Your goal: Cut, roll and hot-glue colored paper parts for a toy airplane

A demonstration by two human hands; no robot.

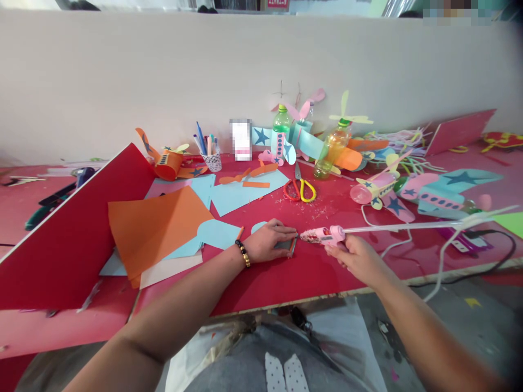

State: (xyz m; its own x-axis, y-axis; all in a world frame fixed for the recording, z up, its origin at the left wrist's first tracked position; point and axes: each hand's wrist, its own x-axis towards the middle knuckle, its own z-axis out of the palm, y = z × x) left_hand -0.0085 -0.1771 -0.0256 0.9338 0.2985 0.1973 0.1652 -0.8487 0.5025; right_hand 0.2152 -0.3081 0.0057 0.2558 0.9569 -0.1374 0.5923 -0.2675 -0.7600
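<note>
My left hand (pixel 270 242) lies flat on the red table, fingers stretched out over a small paper piece that it mostly covers. An orange strip (pixel 293 246) runs along that piece's right end, by my fingertips. My right hand (pixel 362 260) is wrapped round a pink glue gun (pixel 327 236), and a long clear glue stick (pixel 402 226) extends from its back. The nozzle points left, close to the strip; whether it touches cannot be made out. A light blue rounded paper piece (pixel 220 233) lies left of my left hand.
Scissors (pixel 300 189) lie behind my hands. Orange paper (pixel 159 228) and a red upright board (pixel 81 234) are at left. A pen cup (pixel 212 161), bottle planes (pixel 281 128) and a phone-like white object (pixel 241 139) stand at the back. A white cord (pixel 443 261) hangs at right.
</note>
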